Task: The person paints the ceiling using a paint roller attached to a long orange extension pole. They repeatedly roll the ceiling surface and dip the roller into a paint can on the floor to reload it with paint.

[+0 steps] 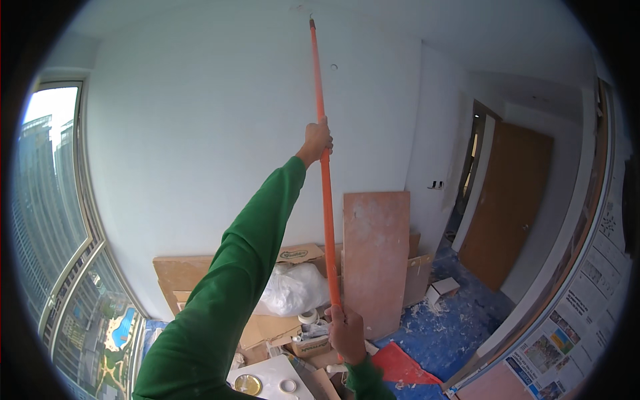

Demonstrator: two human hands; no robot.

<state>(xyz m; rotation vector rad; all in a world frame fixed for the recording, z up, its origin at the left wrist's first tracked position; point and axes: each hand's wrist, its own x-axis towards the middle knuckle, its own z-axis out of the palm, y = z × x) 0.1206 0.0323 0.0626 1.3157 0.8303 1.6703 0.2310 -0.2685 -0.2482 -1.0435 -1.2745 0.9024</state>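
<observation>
A long orange pole (328, 223) stands nearly upright in front of me, slanting slightly left toward its top. My left hand (317, 141) is stretched high and wrapped round its upper part. Lower down, my right hand (347, 335) grips the same pole near its bottom end. The dark tip of the pole (312, 24) reaches up near the ceiling, where a thin metal piece shows; what it carries is too faint to make out. Green sleeves cover both arms.
Boards (377, 263) and cardboard lean on the pale wall (200, 147), beside a white plastic bag (295, 290). A white surface (270, 380) holds a round tin (248, 385) and a tape roll (288, 386). Windows (67, 200) stand left, a brown door (508, 203) right, blue floor sheeting (453, 320) below.
</observation>
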